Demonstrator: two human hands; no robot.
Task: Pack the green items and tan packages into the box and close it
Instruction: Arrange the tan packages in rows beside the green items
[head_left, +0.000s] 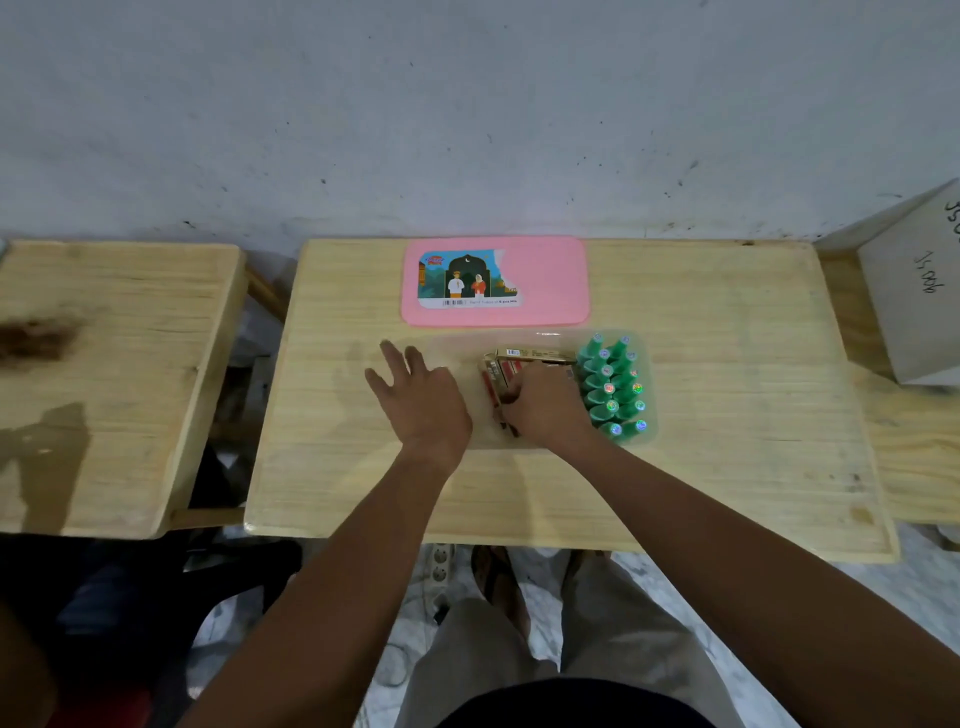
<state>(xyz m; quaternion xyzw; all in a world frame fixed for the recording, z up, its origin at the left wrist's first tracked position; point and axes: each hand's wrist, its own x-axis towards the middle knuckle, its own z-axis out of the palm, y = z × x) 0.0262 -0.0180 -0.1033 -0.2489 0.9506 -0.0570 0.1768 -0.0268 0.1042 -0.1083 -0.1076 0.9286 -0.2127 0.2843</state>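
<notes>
Right hand (540, 410) curled on tan packages (501, 376) in clear box (647, 415), left hand (421, 400) spread open on worktop (727, 467), green bottles (613, 387) alongside, pink lid (550, 280) behind.

Clear plastic box (524, 343) sits mid-surface (727, 441). Its right part is filled by upright green bottles (613, 387), packed in two rows. Tan packages (506, 371) occupy the middle, with the right hand (545, 410) on them. Left part of the box is bare, but the left hand (421, 397) lies spread over it, fingers (395, 358) splayed. Pink lid (496, 280) lies flat just behind the box, blocking the far side. Surface left, right and front of the box is open apart from the two forearms. Grey carton (914, 291) stands at the far right edge.
</notes>
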